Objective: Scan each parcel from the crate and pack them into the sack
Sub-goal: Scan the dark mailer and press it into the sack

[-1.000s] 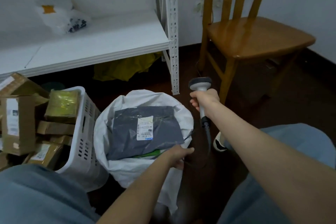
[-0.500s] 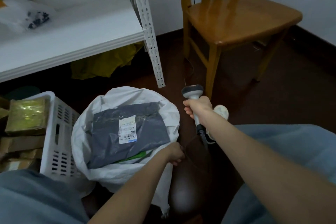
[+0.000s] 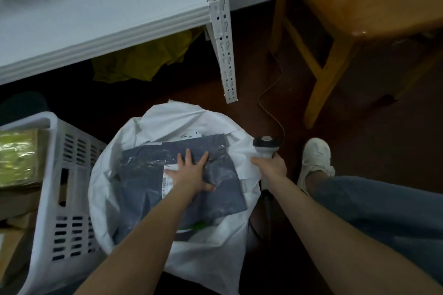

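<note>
The flat left hand (image 3: 191,172) pushes the gray parcel (image 3: 143,175) down in the white sack (image 3: 215,258), the right hand (image 3: 271,166) grips the scanner (image 3: 265,145) beside it, and next a parcel from the crate (image 3: 51,127) likely needs scanning.

Parcel storeroom: slotted metal shelving (image 3: 220,31), parcel-filled crate (image 3: 72,189), wooden chair (image 3: 329,79).

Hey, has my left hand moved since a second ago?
Yes. Measured against the sack, the left hand went from its near rim inward, and now presses flat on the grey parcel inside.
</note>
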